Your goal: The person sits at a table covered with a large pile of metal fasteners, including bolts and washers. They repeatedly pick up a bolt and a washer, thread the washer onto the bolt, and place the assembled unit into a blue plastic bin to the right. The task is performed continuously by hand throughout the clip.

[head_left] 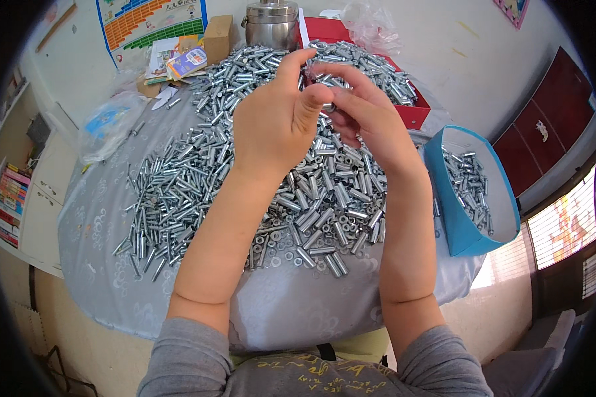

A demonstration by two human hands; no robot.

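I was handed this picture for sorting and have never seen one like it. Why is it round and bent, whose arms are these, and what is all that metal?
The picture comes from a wide camera worn on a person's head, looking down, so straight edges curve near the rim. The arms are the wearer's own. The left hand and right hand are raised together, fingers pinching a small metal piece between them; its exact shape is hard to tell. Below lies a table under a grey cloth, heaped with silvery metal sleeves and some washers. A blue container at the right holds more sleeves, and a red tray sits behind.
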